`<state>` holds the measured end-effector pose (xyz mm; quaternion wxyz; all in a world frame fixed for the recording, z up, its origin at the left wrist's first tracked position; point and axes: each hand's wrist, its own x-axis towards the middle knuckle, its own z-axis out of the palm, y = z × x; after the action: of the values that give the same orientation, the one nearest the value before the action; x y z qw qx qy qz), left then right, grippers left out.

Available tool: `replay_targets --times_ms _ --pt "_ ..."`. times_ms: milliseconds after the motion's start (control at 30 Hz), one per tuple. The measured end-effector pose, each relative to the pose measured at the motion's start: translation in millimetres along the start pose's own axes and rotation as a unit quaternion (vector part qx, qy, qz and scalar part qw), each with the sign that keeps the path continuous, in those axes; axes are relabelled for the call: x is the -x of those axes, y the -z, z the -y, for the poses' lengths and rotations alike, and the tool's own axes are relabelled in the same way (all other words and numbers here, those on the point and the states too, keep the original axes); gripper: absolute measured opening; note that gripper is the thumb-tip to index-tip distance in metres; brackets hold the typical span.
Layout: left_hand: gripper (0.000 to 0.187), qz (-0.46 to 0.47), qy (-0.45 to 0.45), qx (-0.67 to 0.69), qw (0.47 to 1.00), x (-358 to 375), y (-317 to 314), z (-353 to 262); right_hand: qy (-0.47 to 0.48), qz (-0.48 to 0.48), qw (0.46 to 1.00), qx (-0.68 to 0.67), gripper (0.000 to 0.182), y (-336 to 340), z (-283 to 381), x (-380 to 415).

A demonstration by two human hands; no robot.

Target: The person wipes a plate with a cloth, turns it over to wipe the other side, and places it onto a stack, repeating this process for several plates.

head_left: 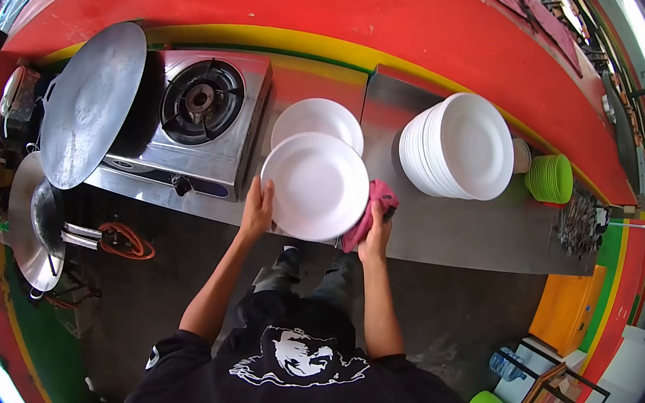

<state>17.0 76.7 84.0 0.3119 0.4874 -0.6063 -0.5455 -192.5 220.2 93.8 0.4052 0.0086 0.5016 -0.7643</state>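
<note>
I hold a white plate (315,186) above the steel counter (456,226). My left hand (257,208) grips its left rim. At the plate's right rim my right hand (376,236) clutches a pink cloth (374,204) pressed against the edge. A second white plate (318,119) lies on the counter just behind the held one. To the right stands a tall stack of white plates (458,147).
A gas burner stove (200,118) sits left of the plates, with a large round metal lid (91,102) leaning beside it. Green plates (551,178) and a heap of cutlery (579,223) lie at the counter's right end. An orange hose (124,240) and woks (38,223) sit at lower left.
</note>
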Motion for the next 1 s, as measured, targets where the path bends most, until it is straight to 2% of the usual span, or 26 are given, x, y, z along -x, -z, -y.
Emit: replay_targets --times_ms 33,67,100,233,400,533,633,767,900,1000 --pt "0.029 0.009 0.056 -0.008 0.998 -7 -3 -10 0.002 0.002 1.000 0.026 0.044 6 -5 -7" --pt "0.030 0.016 0.110 -0.014 0.994 -13 -5 -20 0.003 -0.005 0.999 0.033 0.032 10 -12 -14" --pt "0.031 0.021 0.163 -0.018 0.986 -19 -9 -28 0.013 0.004 0.998 0.069 0.030 15 -17 -21" --pt "0.029 -0.068 -0.043 -0.130 0.988 -42 -30 25 0.022 0.033 0.989 0.145 0.031 23 -14 -47" --pt "0.032 -0.090 0.032 -0.178 0.979 -53 -41 52 0.017 0.049 0.976 0.209 0.041 13 1 -72" --pt "0.031 -0.135 0.094 -0.185 0.969 -54 -56 41 0.024 0.071 0.972 0.224 0.041 11 2 -85" --pt "0.030 -0.213 0.039 -0.272 0.938 -49 -75 29 -0.008 0.082 0.980 0.183 0.040 18 2 -93" --pt "0.039 -0.240 0.142 -0.356 0.892 -42 -95 11 -0.078 0.128 0.967 0.204 0.037 37 29 -89" --pt "0.048 -0.200 0.245 -0.291 0.903 -39 -106 15 -0.092 0.174 0.945 0.263 0.035 78 70 -89" --pt "0.050 -0.340 0.136 -0.364 0.856 -30 -133 13 -0.121 0.175 0.936 0.282 0.033 125 104 -99"
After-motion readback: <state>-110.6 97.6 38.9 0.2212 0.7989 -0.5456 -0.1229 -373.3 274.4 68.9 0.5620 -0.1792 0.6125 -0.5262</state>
